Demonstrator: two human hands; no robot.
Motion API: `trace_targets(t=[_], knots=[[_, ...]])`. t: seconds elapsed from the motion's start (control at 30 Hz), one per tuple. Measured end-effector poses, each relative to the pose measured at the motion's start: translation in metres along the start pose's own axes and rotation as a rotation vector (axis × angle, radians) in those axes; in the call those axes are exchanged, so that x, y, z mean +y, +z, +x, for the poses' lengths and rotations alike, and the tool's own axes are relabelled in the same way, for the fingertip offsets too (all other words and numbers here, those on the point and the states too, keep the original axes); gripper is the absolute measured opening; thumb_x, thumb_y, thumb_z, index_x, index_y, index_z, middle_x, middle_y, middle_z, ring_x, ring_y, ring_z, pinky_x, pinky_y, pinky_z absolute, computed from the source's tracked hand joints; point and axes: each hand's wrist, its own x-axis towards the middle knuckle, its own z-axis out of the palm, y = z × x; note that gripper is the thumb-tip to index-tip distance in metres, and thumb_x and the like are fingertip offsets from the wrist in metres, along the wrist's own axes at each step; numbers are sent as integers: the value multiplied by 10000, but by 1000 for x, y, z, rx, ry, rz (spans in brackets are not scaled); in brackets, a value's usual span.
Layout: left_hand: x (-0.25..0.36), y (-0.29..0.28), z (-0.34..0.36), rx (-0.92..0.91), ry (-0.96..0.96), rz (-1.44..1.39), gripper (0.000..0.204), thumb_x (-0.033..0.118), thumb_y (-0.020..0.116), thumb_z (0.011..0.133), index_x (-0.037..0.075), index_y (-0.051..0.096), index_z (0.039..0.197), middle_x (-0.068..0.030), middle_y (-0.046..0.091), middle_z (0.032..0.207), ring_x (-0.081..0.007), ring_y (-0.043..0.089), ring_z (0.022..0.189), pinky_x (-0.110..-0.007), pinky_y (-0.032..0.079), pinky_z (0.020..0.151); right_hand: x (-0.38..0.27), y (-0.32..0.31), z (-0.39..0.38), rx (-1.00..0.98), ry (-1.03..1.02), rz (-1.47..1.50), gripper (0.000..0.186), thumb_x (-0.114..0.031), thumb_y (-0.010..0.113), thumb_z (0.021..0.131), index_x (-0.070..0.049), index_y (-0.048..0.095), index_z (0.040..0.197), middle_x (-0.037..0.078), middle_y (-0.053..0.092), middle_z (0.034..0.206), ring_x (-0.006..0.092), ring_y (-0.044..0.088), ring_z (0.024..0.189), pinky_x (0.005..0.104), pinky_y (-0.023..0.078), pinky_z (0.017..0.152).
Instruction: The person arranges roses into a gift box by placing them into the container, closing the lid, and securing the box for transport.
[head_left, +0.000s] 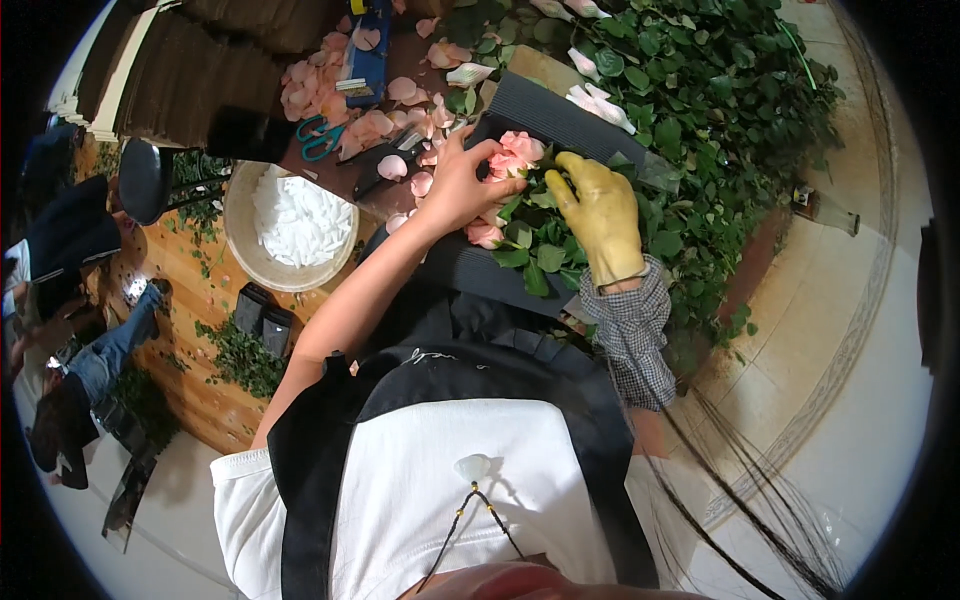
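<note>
Several pink roses (521, 148) lie close together on dark ribbed cardboard (560, 107). My bare left hand (466, 182) curls round the rose heads from the left, thumb and fingertips against the petals. Just to the right is my right hand (600, 208) in a yellow glove, its thumb and forefinger bent toward the blooms among the leaves. What lies between the gloved fingertips is hidden. Another pink rose (485, 234) shows below my left hand, with green rose leaves (545, 257) beside it.
Loose petals (318, 88), teal-handled scissors (318, 139) and a blue object (370, 58) lie at the upper left. A tub (236, 232) holds white pieces. Leafy stems (700, 110) pile up right, with netted buds (600, 108). Cardboard stacks (190, 90) stand far left; another person's leg (115, 350) shows.
</note>
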Motion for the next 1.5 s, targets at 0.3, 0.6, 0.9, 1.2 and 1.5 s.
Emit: trace_targets(t=[0.3,0.6,0.9,1.2,1.5], knots=[[3,5,-3,43,-28,52,591,438,841,710,77,697,1155,-319,439,1375,-484,423,1279,-502,386,1073,-25,8,0,46,-100,144,278,-113,700,857,-64,648,1126,132,661,1032,366,672,808,428,552,695],[9,0,-4,16,-23,62,541,407,835,724,93,690,1140,-321,448,1349,-473,437,1257,-485,398,1057,-24,30,-1,161,147,434,327,-59,687,859,-75,671,1185,161,692,1098,345,679,977,394,551,839],[-2,-36,0,-66,-35,-8,276,248,625,987,51,671,1177,-178,568,1282,-264,573,1150,-345,468,964,-18,20,-13,118,21,424,442,-62,690,864,-59,601,1297,175,662,1224,341,680,1035,391,563,858],[15,-53,-13,-358,-279,-40,243,142,647,935,-92,701,972,-113,725,773,-139,690,692,-283,539,650,-20,31,-14,170,-36,321,496,-67,698,869,-28,556,1343,186,648,1244,342,681,1034,387,573,862],[-7,-41,-17,-342,-96,55,206,147,671,864,-33,708,959,-154,705,789,-210,682,732,-342,520,691,-14,35,-17,136,-81,234,591,-130,737,845,-42,514,1385,187,621,1289,377,657,1061,397,560,897]])
